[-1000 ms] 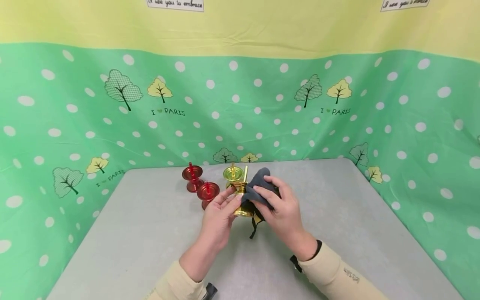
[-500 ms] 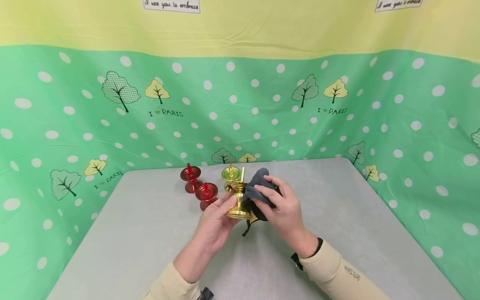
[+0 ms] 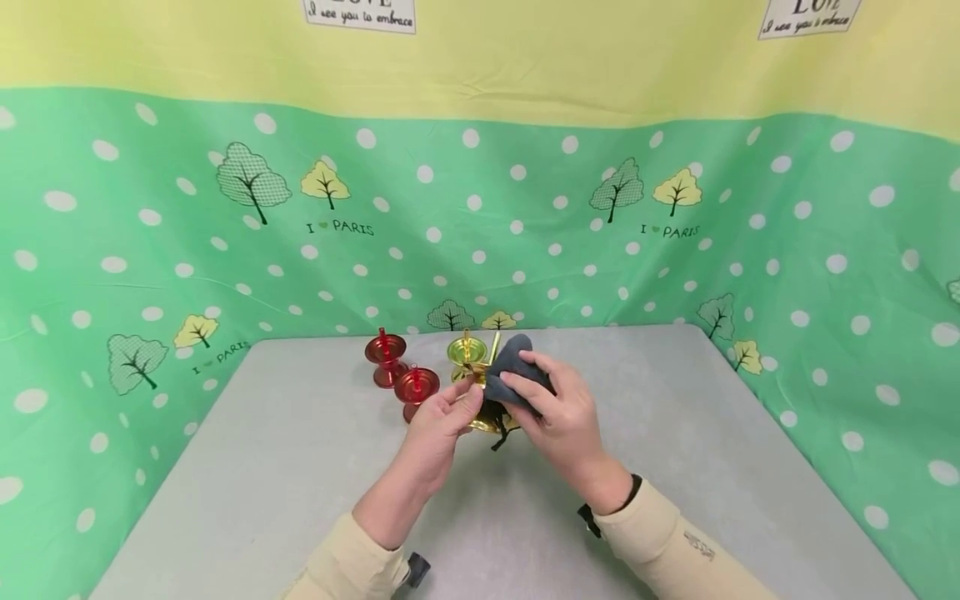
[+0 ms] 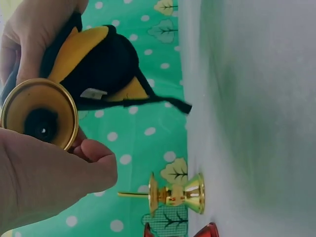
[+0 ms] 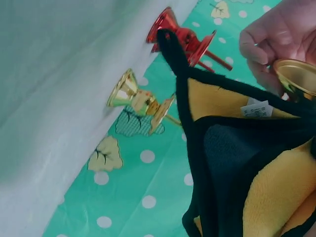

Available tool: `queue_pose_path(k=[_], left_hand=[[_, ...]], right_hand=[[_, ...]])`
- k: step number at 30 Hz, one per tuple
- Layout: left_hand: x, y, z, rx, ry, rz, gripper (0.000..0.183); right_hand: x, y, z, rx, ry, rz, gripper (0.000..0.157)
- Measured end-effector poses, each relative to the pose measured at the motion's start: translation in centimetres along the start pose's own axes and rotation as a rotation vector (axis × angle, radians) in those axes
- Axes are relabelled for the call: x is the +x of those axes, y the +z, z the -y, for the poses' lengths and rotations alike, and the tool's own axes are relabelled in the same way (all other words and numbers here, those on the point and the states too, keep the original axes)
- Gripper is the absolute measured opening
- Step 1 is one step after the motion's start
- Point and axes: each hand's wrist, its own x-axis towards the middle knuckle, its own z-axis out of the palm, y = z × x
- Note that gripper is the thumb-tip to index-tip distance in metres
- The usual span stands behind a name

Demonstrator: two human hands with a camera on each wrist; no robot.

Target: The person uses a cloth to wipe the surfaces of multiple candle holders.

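Note:
My left hand (image 3: pixel 431 437) grips a gold candlestick (image 3: pixel 481 372) above the table, tilted, with its spike pointing up. The left wrist view shows the hollow underside of its base (image 4: pixel 58 94). In my right hand (image 3: pixel 566 417) is a dark grey cloth (image 3: pixel 517 367), bunched against the candlestick's right side. Yellow lining, black edging, a white label and a hanging loop show on the cloth (image 5: pixel 276 182) in the right wrist view. Cloth and fingers hide much of the candlestick's stem.
A second gold candlestick (image 3: pixel 467 350) stands just behind the hands. Two red candlesticks (image 3: pixel 385 350) stand to its left, the nearer one (image 3: pixel 417 385) close to my left fingers. Polka-dot fabric (image 3: pixel 480 225) hangs behind the grey table (image 3: pixel 262 475).
The held candlestick turned toward the left hand and back, and tilts again now. My left fingers shifted up toward its dish. The cloth stays against it, its loop swinging.

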Motion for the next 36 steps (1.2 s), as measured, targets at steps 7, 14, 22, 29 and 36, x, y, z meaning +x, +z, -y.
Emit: queue_pose_path(k=[7, 14, 22, 29, 36], left_hand=[[-0.2, -0.1, -0.5, -0.088, 0.053, -0.023, 0.053], [-0.5, -0.3, -1.4, 0.049, 0.029, 0.024, 0.05], [-0.8, -0.8, -1.9, 0.174, 0.077, 0.062, 0.051], [-0.7, -1.6, -2.1, 0.154, 0.111, 0.108, 0.049], [-0.3, -1.6, -1.9, 0.01, 0.074, 0.048, 0.047]], right_hand=[[-0.2, 0.2, -0.5, 0.006, 0.014, -0.023, 0.03], [0.0, 0.2, -0.3, 0.012, -0.001, -0.039, 0.029], [1.7, 0.5, 0.9, 0.025, -0.131, -0.102, 0.021], [1.5, 0.7, 0.3, 0.038, -0.077, -0.064, 0.027], [0.8, 0.8, -0.7, 0.031, -0.035, -0.042, 0.028]])
